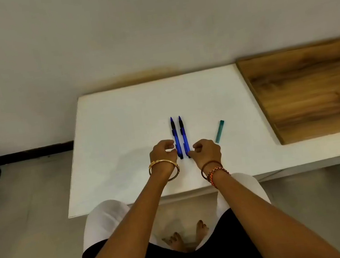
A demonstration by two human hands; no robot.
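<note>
Curling beside two blue pens (176,136), left hand (163,152) and right hand (207,152) grip nothing on white table (119,118) by wall (108,39)

One wide-angle view, worn on the head, faces forward and steeply down, centred on two blue pens (176,136) on the white table (120,125), from close above its near edge. The wall (128,25) fills the top, and the floor (22,204) shows straight below.

Soft, even, rather dim light; a faint shadow lies left of the blue pens (175,135); far from them, edges bend and blur.
</note>
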